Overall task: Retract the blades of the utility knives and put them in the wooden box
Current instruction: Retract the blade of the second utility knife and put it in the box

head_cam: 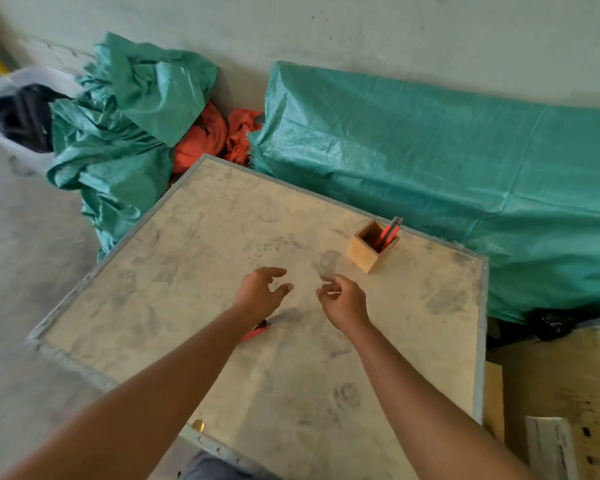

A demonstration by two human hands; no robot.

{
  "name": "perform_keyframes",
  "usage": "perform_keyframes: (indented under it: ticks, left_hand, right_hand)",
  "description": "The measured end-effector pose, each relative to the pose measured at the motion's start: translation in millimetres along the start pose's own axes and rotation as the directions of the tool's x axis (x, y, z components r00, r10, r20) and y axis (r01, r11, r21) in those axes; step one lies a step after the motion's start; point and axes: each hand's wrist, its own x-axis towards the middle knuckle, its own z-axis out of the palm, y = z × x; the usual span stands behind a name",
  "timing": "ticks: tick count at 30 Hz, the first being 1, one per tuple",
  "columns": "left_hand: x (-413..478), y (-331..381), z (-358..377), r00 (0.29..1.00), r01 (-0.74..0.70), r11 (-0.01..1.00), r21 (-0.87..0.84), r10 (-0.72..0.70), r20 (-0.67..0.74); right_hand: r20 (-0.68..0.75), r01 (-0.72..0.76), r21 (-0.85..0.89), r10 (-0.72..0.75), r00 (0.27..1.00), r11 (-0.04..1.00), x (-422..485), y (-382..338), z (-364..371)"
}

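Note:
A small square wooden box (pixel 362 252) stands on the table (pixel 187 271) at the far right, with red utility knives (pixel 388 233) leaning inside it, their tips sticking out. Another red utility knife (pixel 257 331) lies flat on the table, mostly hidden under my left forearm; its blade state is not visible. My left hand (pixel 260 294) hovers above the table with fingers spread and nothing in it. My right hand (pixel 343 301) hangs beside it, fingers loosely curled, holding nothing. Both hands are nearer to me than the box.
Green tarpaulin (pixel 430 150) covers bulky things behind and to the right of the table. A crumpled green tarp (pixel 125 116) and orange cloth (pixel 215 133) lie at the back left. Wooden boards (pixel 555 393) sit at the lower right. Concrete floor lies to the left.

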Motion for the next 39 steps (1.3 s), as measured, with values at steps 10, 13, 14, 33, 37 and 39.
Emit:
perform_keyframes:
  ticks: [10, 13, 14, 33, 37, 39]
  left_hand:
    - [-54, -128, -20, 0.99, 0.126, 0.947, 0.297, -0.141, 0.028]
    - [-58, -143, -17, 0.994, 0.054, 0.915, 0.399, -0.088, 0.065]
    - [-59, -146, -17, 0.995, 0.029, 0.908, 0.417, -0.068, 0.079]
    - [-108, -74, -15, 0.979, -0.185, 0.983, 0.002, 0.184, -0.084]
    - [-124, -40, -2, 0.99, -0.122, 0.98, -0.154, 0.131, 0.044]
    - [-130, -21, 6, 0.984, -0.084, 0.954, -0.288, 0.126, 0.129]
  right_hand:
    - [0.211, -0.091, -0.095, 0.109, 0.971, 0.991, -37, 21, 120]
    - [0.179, -0.112, -0.117, 0.132, 0.975, 0.987, -38, 24, 131]
    - [0.159, -0.114, -0.123, 0.133, 0.978, 0.986, -37, 24, 134]
    - [0.035, -0.044, 0.285, 0.036, 0.999, 0.957, -46, -21, 46]
    - [0.056, 0.01, 0.301, -0.028, 0.998, 0.954, -51, -22, 1]
    - [0.076, 0.023, 0.295, -0.047, 0.996, 0.955, -52, -21, -24]
